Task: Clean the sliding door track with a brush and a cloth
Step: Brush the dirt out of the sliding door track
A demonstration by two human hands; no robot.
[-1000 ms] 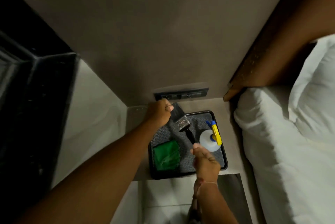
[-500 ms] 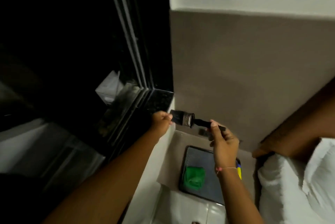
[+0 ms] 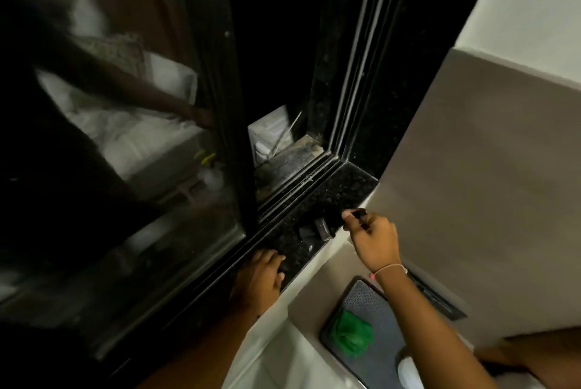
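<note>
A brush is held by its dark handle in the right hand, the fingers closed around the handle's end near the wall side of the black speckled sill. The brush head is laid against the sill's front edge, its metal band catching a little light; the bristles are lost against the dark stone, so whether they touch the surface cannot be told for sure. A thin bracelet is worn at the right wrist.

The left hand is placed flat on the sill, released and grasping nothing, its fingertips reaching toward the door track, whose parallel ridges run between the sill and the sliding door. The door's dark frame is stood upright on the track, and a bed and an arm are reflected in its glass.

Below the sill, a dark tray is set on the ledge by the wall. A crumpled green cloth is lain in the tray's near end, apart from both hands. A pale rounded object is partly cut off at the tray's lower corner.
</note>
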